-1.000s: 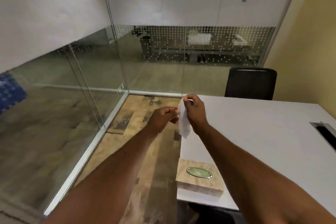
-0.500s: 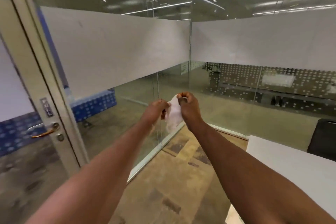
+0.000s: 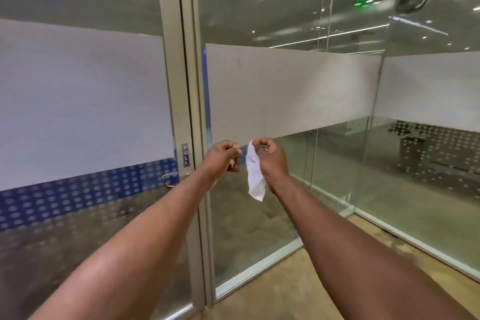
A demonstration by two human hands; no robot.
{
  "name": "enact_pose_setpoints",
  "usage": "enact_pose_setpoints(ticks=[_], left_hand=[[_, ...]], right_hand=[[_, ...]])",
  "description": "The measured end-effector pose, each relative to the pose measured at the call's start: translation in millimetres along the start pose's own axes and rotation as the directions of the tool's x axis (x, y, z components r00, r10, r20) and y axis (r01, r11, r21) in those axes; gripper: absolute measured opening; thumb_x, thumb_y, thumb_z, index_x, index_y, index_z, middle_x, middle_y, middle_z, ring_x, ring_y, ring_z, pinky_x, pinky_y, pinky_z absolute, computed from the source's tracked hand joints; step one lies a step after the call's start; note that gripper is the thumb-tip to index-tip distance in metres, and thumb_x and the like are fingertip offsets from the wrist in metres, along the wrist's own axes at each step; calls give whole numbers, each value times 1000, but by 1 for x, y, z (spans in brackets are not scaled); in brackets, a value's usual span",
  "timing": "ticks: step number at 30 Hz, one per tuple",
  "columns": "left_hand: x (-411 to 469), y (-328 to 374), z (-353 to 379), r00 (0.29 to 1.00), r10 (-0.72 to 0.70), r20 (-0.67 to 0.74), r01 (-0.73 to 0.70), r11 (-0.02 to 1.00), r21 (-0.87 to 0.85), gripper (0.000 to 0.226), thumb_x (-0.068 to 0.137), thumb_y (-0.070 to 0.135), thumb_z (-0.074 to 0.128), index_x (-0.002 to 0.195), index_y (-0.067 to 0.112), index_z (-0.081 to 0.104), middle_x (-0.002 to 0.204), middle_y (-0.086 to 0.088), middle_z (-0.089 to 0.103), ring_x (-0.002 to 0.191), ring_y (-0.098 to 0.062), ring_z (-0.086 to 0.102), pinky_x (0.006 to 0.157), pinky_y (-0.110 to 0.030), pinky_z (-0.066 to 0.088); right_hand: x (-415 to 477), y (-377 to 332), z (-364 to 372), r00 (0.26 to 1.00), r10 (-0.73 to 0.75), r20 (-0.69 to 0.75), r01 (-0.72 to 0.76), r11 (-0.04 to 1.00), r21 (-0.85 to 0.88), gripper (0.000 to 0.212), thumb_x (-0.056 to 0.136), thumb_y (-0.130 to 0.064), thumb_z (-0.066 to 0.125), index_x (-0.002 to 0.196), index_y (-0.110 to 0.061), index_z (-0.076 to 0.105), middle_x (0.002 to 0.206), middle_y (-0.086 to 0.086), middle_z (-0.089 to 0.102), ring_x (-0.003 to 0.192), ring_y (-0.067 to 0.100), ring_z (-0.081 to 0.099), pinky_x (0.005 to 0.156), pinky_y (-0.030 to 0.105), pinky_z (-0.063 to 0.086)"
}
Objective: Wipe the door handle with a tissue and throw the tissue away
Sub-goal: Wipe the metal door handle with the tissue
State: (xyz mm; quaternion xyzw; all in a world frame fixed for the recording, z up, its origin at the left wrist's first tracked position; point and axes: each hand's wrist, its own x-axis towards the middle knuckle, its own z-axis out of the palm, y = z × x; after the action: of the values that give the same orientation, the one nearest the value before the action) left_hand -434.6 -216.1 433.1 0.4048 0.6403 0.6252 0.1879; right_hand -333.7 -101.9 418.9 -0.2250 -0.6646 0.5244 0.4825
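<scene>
Room: glass-walled office; frosted band (image 3: 285, 91) across the panes at mid height, dotted film below it on the far right panes; ceiling lights reflected in the upper glass.
Floor: tan wood-look surface (image 3: 298, 283) at lower right, meeting a pale sill under the glass wall.
Door: glass door (image 3: 78, 112) at left, pale metal frame (image 3: 181, 60) running vertically through centre-left.
Sign: small upright plate reading "PULL" (image 3: 185, 155) on the frame, above the handle.
Door handle: lever type (image 3: 170, 180), brass-toned underside, on the frame edge below the plate; partly hidden behind the left forearm; untouched.
Tissue: white, crumpled (image 3: 254, 173), hanging from the right hand's fingertips, lower end free in the air; well right of the handle, in front of the fixed pane.
Right hand: (image 3: 270, 158) raised, thumb and fingers pinched on the top edge of the tissue.
Left hand: (image 3: 223, 156) raised just beside the tissue, fingers curled in to a loose fist; a narrow gap shows between it and the tissue's upper edge; whether the lower fingers touch the tissue cannot be told.
Arms: both bare forearms extended forward from the bottom edge, hands close together at centre.
Background: potted plant (image 3: 407, 135) visible through the glass at far right.
</scene>
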Motion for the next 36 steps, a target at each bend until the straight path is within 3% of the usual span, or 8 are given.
enact_pose_setpoints(ticks=[5, 11, 17, 21, 25, 29, 33, 36], left_hand=[[15, -20, -63, 999, -40, 17, 40, 999, 12, 20, 102, 15, 55, 115, 7, 68, 103, -10, 73, 89, -22, 68, 89, -41, 55], [19, -44, -130, 990, -88, -111, 91, 996, 20, 13, 96, 19, 68, 83, 18, 68, 98, -10, 78, 89, -25, 72, 79, -35, 56], [28, -55, -170, 973, -118, -196, 109, 992, -57, 14, 98, 10, 57, 86, 10, 63, 80, -8, 71, 71, -21, 66, 61, -30, 51], [45, -68, -190, 955, -117, -271, 113, 993, -31, 13, 98, 10, 59, 86, 12, 63, 74, -5, 69, 71, -24, 63, 66, -31, 48], [76, -81, -216, 918, -54, -392, 84, 995, 61, 12, 100, 22, 66, 90, 15, 67, 83, -2, 74, 74, -16, 68, 64, -27, 55], [116, -98, -240, 886, 0, -464, 98, 978, 186, 18, 104, 30, 61, 91, 19, 69, 91, -4, 73, 82, -19, 66, 73, -34, 54], [151, -115, -249, 870, 47, -491, 120, 945, 305, 20, 106, 29, 56, 96, 20, 72, 85, 3, 71, 74, -16, 63, 62, -31, 51], [176, -131, -249, 812, 66, -580, 155, 933, 324, 19, 101, 36, 63, 97, 17, 68, 93, -1, 71, 83, -18, 65, 71, -33, 53]], right_hand=[[11, 3, 80, 993, 25, 118, -33, 997, 67, 12, 96, -23, 63, 98, -13, 71, 95, 2, 74, 88, 21, 71, 78, 35, 57], [18, 10, 154, 981, 19, 194, -43, 992, 121, 15, 98, -24, 61, 101, -12, 70, 93, 4, 73, 80, 22, 68, 65, 27, 54], [23, 25, 207, 949, 59, 308, -125, 972, 199, 32, 95, -41, 65, 91, -10, 70, 87, 13, 74, 71, 22, 66, 66, 34, 53], [39, 37, 237, 896, 69, 439, -186, 955, 229, 52, 71, -61, 78, 83, -11, 70, 72, 5, 72, 64, 17, 68, 57, 28, 54], [64, 59, 265, 813, 62, 578, -232, 946, 225, 55, 63, -49, 90, 97, -9, 74, 86, 10, 77, 75, 24, 74, 63, 33, 57], [99, 85, 289, 772, 71, 631, -235, 955, 180, 26, 80, -28, 80, 97, -9, 74, 78, 4, 76, 60, 15, 66, 47, 23, 47], [137, 99, 312, 772, 71, 632, -250, 948, 199, 21, 86, -26, 74, 100, -10, 74, 94, 12, 78, 81, 22, 73, 67, 34, 58], [164, 114, 327, 775, 61, 629, -245, 947, 209, 34, 79, -34, 82, 99, -8, 75, 96, 16, 77, 83, 25, 72, 73, 37, 56]])
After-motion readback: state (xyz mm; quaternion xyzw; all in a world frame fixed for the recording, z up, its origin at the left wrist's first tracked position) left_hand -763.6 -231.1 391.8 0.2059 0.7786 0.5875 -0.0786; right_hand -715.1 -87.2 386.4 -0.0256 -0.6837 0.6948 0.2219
